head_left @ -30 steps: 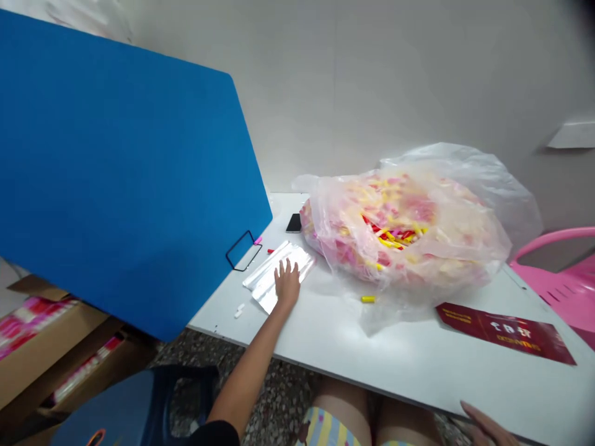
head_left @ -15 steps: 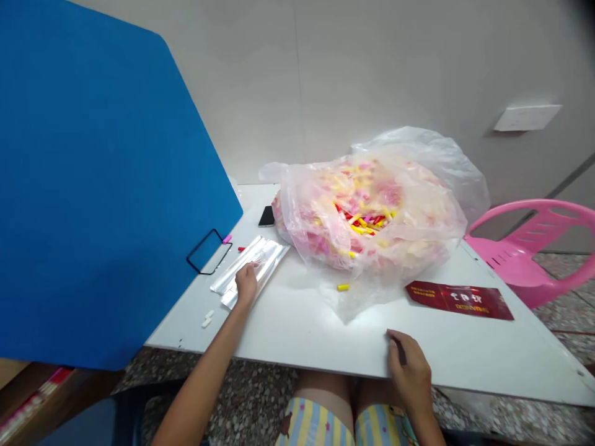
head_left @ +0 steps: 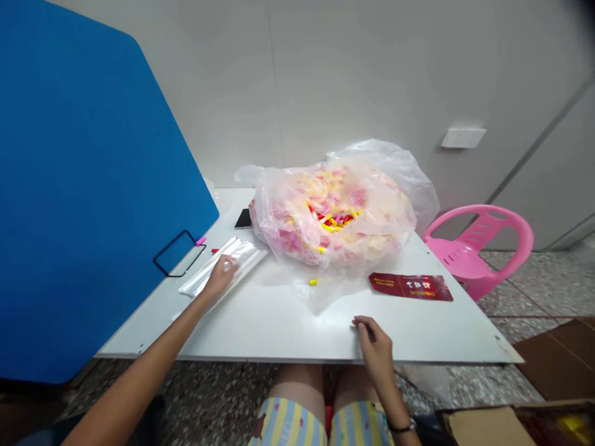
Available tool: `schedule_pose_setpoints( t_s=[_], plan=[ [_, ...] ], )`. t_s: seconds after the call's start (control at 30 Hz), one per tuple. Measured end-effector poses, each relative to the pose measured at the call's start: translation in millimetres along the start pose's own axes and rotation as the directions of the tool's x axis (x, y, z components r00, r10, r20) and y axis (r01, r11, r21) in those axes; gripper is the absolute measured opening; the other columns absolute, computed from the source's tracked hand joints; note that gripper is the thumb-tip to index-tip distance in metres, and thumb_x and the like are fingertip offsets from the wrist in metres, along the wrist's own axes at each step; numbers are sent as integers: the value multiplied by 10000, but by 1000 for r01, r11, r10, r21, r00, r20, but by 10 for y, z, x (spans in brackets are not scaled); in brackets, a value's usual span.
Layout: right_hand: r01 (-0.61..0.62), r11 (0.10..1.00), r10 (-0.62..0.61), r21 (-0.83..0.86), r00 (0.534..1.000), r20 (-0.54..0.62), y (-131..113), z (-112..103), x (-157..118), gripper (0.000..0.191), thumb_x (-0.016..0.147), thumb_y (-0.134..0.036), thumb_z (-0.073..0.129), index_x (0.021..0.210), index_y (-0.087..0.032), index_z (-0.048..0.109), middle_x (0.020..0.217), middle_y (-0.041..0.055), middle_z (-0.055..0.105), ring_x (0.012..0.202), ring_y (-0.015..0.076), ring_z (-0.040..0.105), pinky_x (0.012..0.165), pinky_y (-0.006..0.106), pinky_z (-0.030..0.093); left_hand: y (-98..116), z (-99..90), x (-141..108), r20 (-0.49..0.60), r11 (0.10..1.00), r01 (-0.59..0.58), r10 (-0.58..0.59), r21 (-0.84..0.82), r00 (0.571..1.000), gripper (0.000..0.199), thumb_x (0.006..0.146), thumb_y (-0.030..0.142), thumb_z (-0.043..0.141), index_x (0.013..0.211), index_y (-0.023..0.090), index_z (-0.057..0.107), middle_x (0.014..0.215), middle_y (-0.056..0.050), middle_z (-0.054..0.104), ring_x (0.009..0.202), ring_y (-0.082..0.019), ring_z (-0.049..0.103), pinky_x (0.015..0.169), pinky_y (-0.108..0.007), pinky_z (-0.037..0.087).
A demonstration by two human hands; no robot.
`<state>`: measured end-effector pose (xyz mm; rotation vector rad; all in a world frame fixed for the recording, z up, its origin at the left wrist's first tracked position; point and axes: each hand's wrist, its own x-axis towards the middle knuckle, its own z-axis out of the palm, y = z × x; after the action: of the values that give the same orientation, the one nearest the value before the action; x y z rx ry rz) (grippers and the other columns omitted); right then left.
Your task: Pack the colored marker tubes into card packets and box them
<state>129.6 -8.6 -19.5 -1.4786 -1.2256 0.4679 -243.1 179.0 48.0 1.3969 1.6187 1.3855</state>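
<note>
Bkgd: plain grey wall [head_left: 362, 74] w/ a faint vert. seam [head_left: 273, 68]; small white plate [head_left: 463, 138] stuck out on the R side, nr a darker diag. strip [head_left: 534, 145]. White table [head_left: 279, 322] stood vs. the wall, w/ soft overhead-type glare on top. Pink plastic chair [head_left: 458, 259] was at its R end, big blue panel [head_left: 83, 186] leaned at L. Floor [head_left: 515, 285] = speckled grey stone; open cardboard box [head_left: 493, 427] at btm R.
</note>
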Motion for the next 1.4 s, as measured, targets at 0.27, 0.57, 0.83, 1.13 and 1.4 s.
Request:
schedule_pose_setpoints(
  t_s=[0.27, 0.57, 0.83, 1.13, 1.4],
  plan=[
    [602, 798, -503, -11, 676, 539, -774, 797, 691, 311, 829, -46, 450, 1052, -190, 611, 1027, 66, 663, 988, 167, 615, 898, 283, 486, 92, -65, -117, 263, 529, -390, 300, 754, 917, 406, 692, 85, 485, 1075, 198, 560, 1110, -119, 550, 1105, -328, 482, 930, -473, 376],
    [528, 623, -146, -577, 803, 577, -238, 999, 1031, 339, 750, 91, 363, 824, -113, 624, 901, 189, 633, 917, 300, 601, 670, 360, 496, -56, -275, 90, -464, 940, -114, 262, 323, 846, 329, 907, 314, 317, 1166, 157, 446, 1083, -115, 568, 1001, -220, 571, 899, -360, 447],
    [660, 671, -432, -337, 718, 546, -347, 1091, 931, 291, 803, -28, 464, 1007, -170, 615, 1030, 124, 650, 985, 258, 581, 783, 370, 501, 587, -230, -389, -257, 740, -626, 672, 244, 694, 929, 761, 816, 98, 1302, 168, 487, 1311, -142, 455, 1188, -323, 436, 933, -433, 416],
    [383, 840, -408, -383, 913, 18, -89, 97, 1003, 275, 860, -134, 356, 898, -172, 625, 858, 72, 683, 820, 189, 644, 775, 322, 504, 244, 693, -1381, 356, 895, -349, 241, 279, 903, 415, 740, 274, 608, 1150, 297, 543, 806, -21, 623, 704, -218, 546, 785, -436, 410],
    [199, 563, -16, -802, 973, 231, 596, -444, 737, 769, 779, -589, 554, 1325, -57, 452, 1406, 245, 408, 1279, 392, 377, 1008, 565, 264, 239, 965, -1481, 584, 782, -477, 183, 401, 790, 128, 856, 253, 520, 770, 220, 609, 817, -34, 663, 857, -230, 579, 788, -387, 335]
  ],
)
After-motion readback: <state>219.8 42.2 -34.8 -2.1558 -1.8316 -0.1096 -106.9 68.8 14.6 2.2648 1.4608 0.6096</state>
